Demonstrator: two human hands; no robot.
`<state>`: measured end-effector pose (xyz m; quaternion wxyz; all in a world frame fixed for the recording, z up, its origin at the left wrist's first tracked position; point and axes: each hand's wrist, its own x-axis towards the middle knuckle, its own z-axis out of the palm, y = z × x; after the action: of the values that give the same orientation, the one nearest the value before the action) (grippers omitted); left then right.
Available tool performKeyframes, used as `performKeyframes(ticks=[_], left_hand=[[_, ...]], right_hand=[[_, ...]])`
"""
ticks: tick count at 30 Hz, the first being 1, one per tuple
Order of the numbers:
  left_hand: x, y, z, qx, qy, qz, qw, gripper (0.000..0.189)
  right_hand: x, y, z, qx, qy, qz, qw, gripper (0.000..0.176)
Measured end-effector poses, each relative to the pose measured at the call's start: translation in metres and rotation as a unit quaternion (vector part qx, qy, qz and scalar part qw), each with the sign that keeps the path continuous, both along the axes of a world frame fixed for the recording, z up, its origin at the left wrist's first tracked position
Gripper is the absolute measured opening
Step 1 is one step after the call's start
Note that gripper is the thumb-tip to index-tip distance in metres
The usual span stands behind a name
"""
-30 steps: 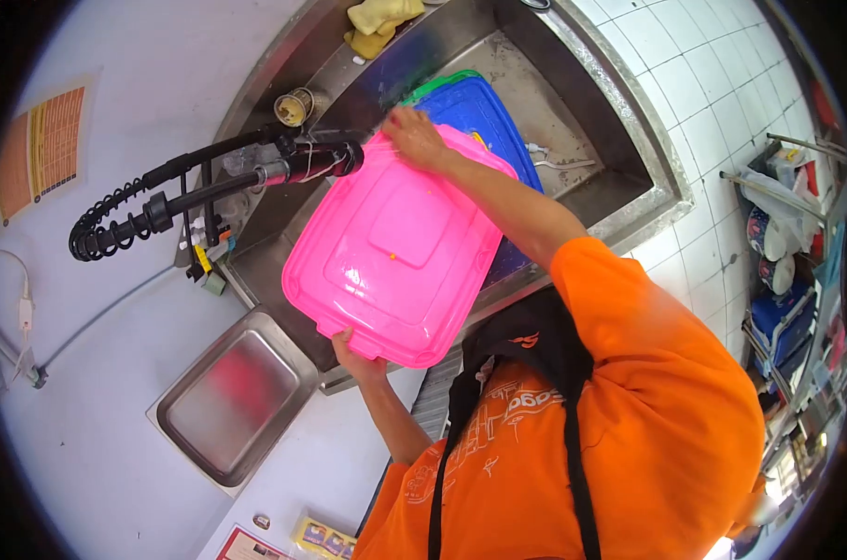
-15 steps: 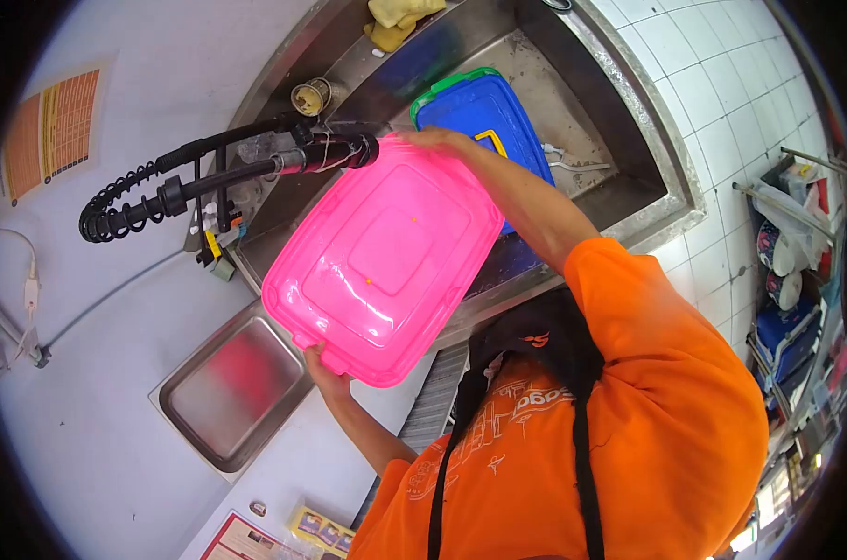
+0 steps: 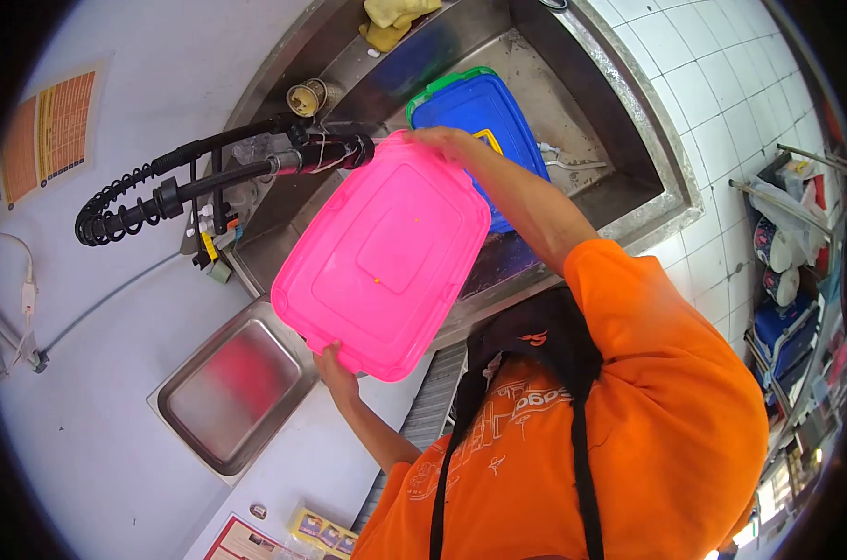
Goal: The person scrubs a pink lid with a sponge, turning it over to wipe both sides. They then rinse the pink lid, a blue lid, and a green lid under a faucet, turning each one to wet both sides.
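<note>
A bright pink plastic bin lid [image 3: 386, 247], with a couple of small orange specks on it, is held tilted over the sink's near left corner. My left hand [image 3: 334, 362] grips its lower edge, the thumb on the face and the other fingers hidden behind. At the opposite end my right hand [image 3: 437, 145] is closed over the upper edge, fingertips partly out of sight. Just beyond the lid, a blue plastic lid [image 3: 484, 112] with a yellow clip lies in the sink, over a green-rimmed piece [image 3: 423, 98]. A black spray faucet [image 3: 339, 152] reaches to the pink lid's upper left corner.
The metal sink [image 3: 671, 210] has a worn rim. Yellow cloths [image 3: 386, 23] and a small strainer cup [image 3: 307, 96] sit along its far left side. A steel tray [image 3: 223, 387] rests on the white counter at left. Shelving with bags stands at far right.
The pink lid has tilted, so the shiny glare on its face is gone and it looks narrower. Both hands keep their hold at the same ends.
</note>
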<state>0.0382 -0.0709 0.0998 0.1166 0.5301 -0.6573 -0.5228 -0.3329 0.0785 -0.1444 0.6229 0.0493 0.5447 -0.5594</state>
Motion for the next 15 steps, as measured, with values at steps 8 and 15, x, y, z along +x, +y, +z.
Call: performKeyframes(ticks=[8, 15], left_hand=[[0.002, -0.018, 0.002, 0.093, 0.208, 0.108, 0.968, 0.048], [0.015, -0.041, -0.032, 0.073, 0.173, 0.088, 0.978, 0.043]], right_hand=[[0.003, -0.022, -0.03, -0.135, 0.195, 0.004, 0.971, 0.056], [0.007, 0.021, -0.004, -0.119, 0.377, 0.055, 0.917, 0.043]])
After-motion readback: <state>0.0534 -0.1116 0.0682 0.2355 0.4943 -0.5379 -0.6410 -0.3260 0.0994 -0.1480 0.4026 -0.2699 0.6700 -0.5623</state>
